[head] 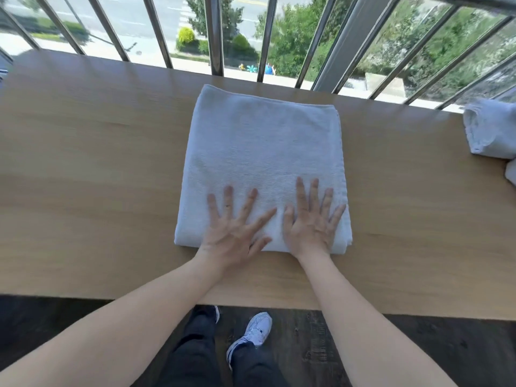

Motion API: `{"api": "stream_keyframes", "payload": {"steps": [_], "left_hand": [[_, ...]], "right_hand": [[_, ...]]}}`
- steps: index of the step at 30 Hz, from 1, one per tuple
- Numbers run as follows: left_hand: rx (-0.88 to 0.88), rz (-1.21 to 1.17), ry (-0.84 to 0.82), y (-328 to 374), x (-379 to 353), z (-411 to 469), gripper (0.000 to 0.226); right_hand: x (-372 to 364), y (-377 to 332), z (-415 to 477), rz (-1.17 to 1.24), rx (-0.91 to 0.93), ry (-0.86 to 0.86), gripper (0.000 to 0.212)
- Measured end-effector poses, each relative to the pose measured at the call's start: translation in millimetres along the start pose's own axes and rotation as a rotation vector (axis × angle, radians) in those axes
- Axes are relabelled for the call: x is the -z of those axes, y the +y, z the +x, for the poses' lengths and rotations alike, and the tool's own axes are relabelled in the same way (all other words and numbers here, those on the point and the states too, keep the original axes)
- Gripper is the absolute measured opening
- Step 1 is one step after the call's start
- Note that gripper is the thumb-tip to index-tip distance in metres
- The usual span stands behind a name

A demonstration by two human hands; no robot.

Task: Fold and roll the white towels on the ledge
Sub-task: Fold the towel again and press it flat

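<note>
Two flat hands on a towel

Shoes (252,333) stand on the dark floor (418,356), closest of all. Up on the ledge (97,169) lies the folded towel (262,152). Left hand (233,233) and right hand (312,222) press flat on its near edge, fingers (300,191) spread wide, holding nothing. Past the fingertips stands a railing (215,34). Well off to the right of the fingers lies a rolled towel (491,129).

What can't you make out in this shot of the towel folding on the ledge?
- Head view: rolled white towel at the right is cut off by the frame edge; its full length is unseen.
- A second white cloth piece below it is only a sliver at that edge.
- The flat folded white towel: layer count hidden underneath; its near edge is partly covered by the left hand and right hand.
- Small colourful shapes beyond the metal railing are too small to identify.
</note>
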State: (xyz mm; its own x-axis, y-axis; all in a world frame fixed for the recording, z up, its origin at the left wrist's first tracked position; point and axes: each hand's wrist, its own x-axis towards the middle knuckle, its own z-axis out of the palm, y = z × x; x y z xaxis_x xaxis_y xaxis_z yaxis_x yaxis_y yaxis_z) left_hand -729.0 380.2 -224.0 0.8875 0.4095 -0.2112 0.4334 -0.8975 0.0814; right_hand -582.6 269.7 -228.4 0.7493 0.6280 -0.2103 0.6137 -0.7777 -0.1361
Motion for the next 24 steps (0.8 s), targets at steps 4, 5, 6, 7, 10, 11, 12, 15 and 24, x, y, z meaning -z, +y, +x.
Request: {"api": "stream_keyframes", "payload": {"steps": [4, 5, 6, 7, 10, 11, 12, 15, 24], "left_hand": [[0.099, 0.008, -0.018, 14.9, -4.0, -4.9, 0.070], [0.079, 0.016, -0.011, 11.2, -5.0, -8.5, 0.070], [0.056, 0.032, -0.005, 5.0, -6.0, -12.6, 0.071], [0.044, 0.049, -0.001, -2.6, -6.8, -17.1, 0.072], [0.085, 0.058, -0.003, -23.8, -8.6, -34.7, 0.079], [0.109, 0.059, -0.011, -29.0, -8.1, -40.7, 0.082], [0.129, 0.061, -0.017, -33.4, -7.2, -46.2, 0.083], [0.158, 0.063, -0.045, -42.9, -0.1, -53.6, 0.084], [-0.019, -0.016, 0.116, -71.7, 28.6, -46.4, 0.084]], "right_hand": [[-7.8, 5.7, -17.5, -0.025, 0.246, -0.023, 0.055], [-8.0, 12.5, -19.0, -0.035, 0.277, -0.022, 0.055], [-7.2, 20.6, -19.8, -0.044, 0.298, -0.019, 0.056], [-5.7, 29.1, -20.6, -0.049, 0.312, -0.017, 0.057], [-1.4, 47.2, -26.3, -0.050, 0.318, -0.022, 0.064], [-0.5, 50.2, -29.1, -0.047, 0.311, -0.029, 0.068], [0.2, 51.7, -31.4, -0.042, 0.307, -0.037, 0.072], [5.6, 53.6, -34.5, -0.045, 0.324, -0.082, 0.090], [26.0, 30.1, -30.1, -0.273, 0.227, -0.160, 0.093]]}}
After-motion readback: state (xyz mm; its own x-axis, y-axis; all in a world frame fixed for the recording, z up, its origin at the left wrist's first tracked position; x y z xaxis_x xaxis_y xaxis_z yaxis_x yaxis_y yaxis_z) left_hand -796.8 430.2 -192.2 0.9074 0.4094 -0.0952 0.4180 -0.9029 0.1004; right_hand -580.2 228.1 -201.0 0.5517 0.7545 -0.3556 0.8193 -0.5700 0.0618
